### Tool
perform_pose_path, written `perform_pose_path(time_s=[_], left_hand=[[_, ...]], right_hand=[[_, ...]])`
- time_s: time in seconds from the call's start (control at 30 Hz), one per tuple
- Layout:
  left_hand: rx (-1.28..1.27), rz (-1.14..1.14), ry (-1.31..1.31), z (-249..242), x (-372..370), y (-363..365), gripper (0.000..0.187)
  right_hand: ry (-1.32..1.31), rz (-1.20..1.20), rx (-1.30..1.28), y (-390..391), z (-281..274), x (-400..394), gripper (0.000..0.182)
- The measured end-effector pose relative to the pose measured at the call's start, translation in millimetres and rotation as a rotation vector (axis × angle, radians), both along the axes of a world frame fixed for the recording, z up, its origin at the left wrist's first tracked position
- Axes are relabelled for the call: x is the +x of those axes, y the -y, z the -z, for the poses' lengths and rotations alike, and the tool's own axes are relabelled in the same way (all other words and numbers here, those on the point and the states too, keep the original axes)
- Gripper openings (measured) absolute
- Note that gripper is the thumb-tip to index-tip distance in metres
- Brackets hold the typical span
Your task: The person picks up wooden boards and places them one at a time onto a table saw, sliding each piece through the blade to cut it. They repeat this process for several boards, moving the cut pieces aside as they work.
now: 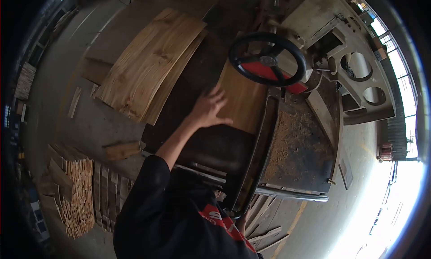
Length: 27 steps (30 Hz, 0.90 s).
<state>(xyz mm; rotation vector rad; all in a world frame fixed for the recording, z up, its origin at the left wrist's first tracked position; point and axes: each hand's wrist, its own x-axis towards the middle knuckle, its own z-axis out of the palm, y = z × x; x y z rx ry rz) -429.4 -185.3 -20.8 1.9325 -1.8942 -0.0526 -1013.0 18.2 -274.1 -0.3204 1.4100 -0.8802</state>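
Observation:
My left hand reaches over the dark machine table with fingers spread and nothing in its grasp. Its fingertips overlap the near left edge of a flat brown wooden board, which lies along a long dark metal fence. Only a small part of my right hand shows, low beside the near end of the fence; its fingers are hidden. Left of my left hand, wide pale planks lie stacked, one partly over another.
A black handwheel stands above the far end of the fence, beside a cast machine frame. Sawdust covers the table right of the fence. A metal rail runs along the near edge. Stacked wood strips stand at lower left.

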Motion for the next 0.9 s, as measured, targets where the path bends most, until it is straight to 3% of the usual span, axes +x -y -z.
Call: perform_pose_path(time_s=[0.03,0.13,0.17,0.2,0.27,0.43,0.53,0.57,0.6,0.67,0.7,0.73,0.77,0.87,0.9], left_hand=[[-0.145,-0.08,0.101,-27.3,12.4,-13.0,0.081],[-0.316,-0.346,0.192,-51.4,65.8,-55.4,0.078],[-0.32,-0.487,0.348,-52.7,82.8,-71.0,0.086],[-0.07,-0.706,0.336,-61.7,88.2,-83.4,0.099],[0.272,-0.921,0.496,-82.3,96.5,-101.9,0.097],[0.183,-0.936,0.751,-15.0,121.4,-99.6,0.074],[0.129,-0.914,0.814,-18.2,109.6,-96.7,0.064],[0.112,-0.894,0.817,-24.9,101.9,-100.8,0.06],[0.109,-0.842,0.742,-32.6,97.9,-106.1,0.059],[0.126,-0.724,0.605,-74.5,88.4,-127.4,0.056],[0.161,-0.678,0.45,-92.1,88.0,-137.3,0.052],[0.256,-0.632,0.28,-146.0,61.7,-151.1,0.045],[0.157,-0.566,0.296,-170.3,46.5,-167.2,0.035],[0.023,-0.367,0.176,-194.3,32.1,-204.4,0.015],[0.012,-0.309,0.103,-198.3,33.4,-220.2,0.017]], right_hand=[[-0.014,-0.005,0.022,-2.1,-4.1,-0.8,0.057],[-0.034,-0.022,0.037,-0.6,-8.5,0.0,0.058],[-0.035,-0.026,0.034,0.9,-8.1,0.2,0.058],[-0.032,-0.036,0.033,1.1,-7.6,-0.3,0.059],[-0.026,-0.054,0.024,2.1,-7.2,-1.1,0.06],[-0.012,-0.128,0.015,12.2,-17.4,7.9,0.062],[-0.01,-0.206,-0.024,25.3,-12.6,17.8,0.063],[-0.067,-0.172,-0.035,23.9,16.3,9.6,0.061],[0.04,-0.045,-0.006,19.8,40.6,-3.3,0.059],[0.09,0.133,0.098,21.2,28.7,5.0,0.055],[0.125,0.103,0.062,20.7,18.0,14.8,0.052],[0.159,0.073,0.032,19.2,16.0,11.4,0.05],[0.124,0.041,0.037,21.9,16.7,10.1,0.048],[0.013,-0.036,0.039,29.7,10.8,25.0,0.05],[0.069,-0.036,0.067,32.1,-3.3,32.9,0.036]])
